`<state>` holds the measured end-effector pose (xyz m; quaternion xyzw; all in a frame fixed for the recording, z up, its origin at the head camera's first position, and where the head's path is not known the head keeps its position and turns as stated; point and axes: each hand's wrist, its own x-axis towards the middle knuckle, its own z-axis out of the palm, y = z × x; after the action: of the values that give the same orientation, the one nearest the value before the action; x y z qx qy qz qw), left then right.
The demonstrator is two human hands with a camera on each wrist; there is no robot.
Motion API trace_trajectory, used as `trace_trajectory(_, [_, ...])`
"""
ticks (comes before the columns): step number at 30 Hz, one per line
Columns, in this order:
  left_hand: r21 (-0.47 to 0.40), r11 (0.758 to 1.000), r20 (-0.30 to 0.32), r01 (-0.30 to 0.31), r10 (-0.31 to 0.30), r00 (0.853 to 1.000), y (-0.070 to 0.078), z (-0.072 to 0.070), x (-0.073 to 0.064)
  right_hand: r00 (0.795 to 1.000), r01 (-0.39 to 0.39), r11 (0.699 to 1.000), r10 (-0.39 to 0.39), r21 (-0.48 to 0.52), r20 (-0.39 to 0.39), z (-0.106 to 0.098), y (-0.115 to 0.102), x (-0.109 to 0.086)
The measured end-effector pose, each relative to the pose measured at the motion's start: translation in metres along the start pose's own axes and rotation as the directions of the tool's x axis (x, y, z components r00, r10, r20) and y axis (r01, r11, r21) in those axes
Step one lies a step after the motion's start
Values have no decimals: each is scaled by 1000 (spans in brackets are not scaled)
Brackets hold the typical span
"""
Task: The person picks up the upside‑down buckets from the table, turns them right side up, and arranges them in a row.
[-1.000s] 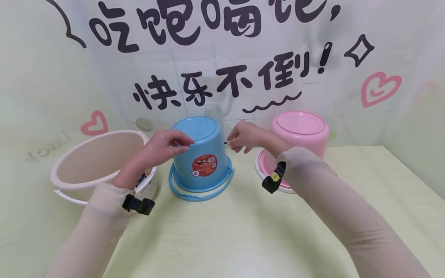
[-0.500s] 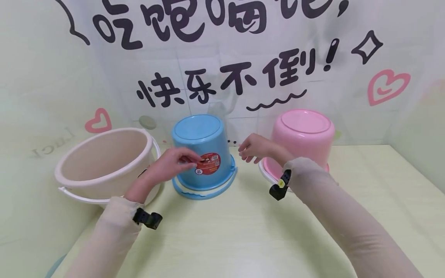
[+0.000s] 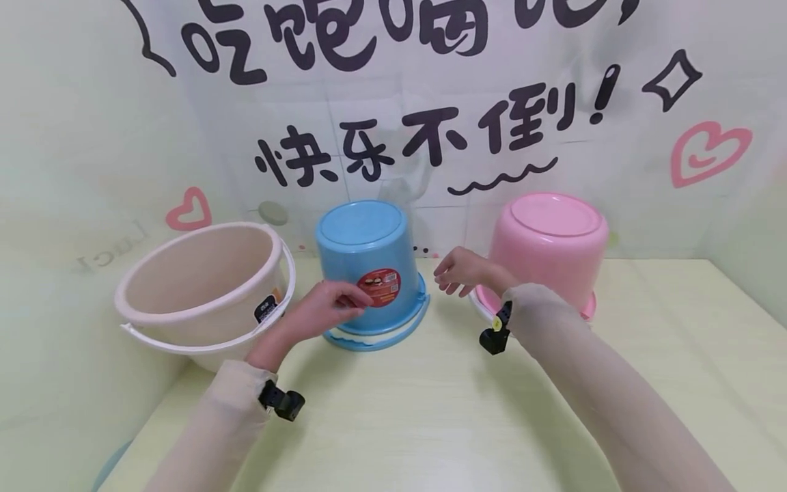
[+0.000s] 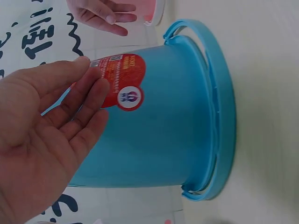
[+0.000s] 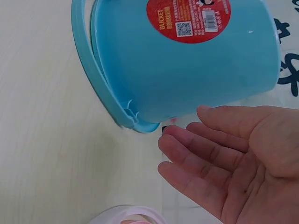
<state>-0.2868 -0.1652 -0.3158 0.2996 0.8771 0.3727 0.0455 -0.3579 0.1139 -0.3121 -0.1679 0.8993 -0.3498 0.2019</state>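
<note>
Your blue bucket (image 3: pixel 369 254) is upside down on the counter (image 3: pixel 399 410), axis vertical, with your left hand (image 3: pixel 322 311) in front of it and right hand (image 3: pixel 464 268) near its right side, all fingers (image 4: pixel 88 133) loosely bent, holding nothing, can't tell which is nearer tbh.

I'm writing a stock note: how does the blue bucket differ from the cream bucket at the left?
Pose: the blue bucket is upside down, base up; the cream bucket stands with its mouth up.
Label: the blue bucket has a red sticker, the cream bucket a black-and-orange label.
Handle: the blue bucket's handle is blue, the cream bucket's handle white.
Both are round and have one curved handle.
</note>
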Motion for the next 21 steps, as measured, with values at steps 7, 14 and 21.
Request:
trace_trajectory(7, [-5, 1000, 37, 12, -12, 999, -12, 15, -2, 1000, -15, 1000, 15, 0, 6, 6, 7, 16])
trace_trajectory(14, [43, 999, 39, 9, -11, 999, -21, 27, 1, 999, -7, 1000, 7, -5, 34, 8, 15, 34])
trace_trajectory(21, [77, 996, 60, 43, -48, 997, -25, 37, 3, 1000, -2, 1000, 2, -2, 22, 9, 18, 50])
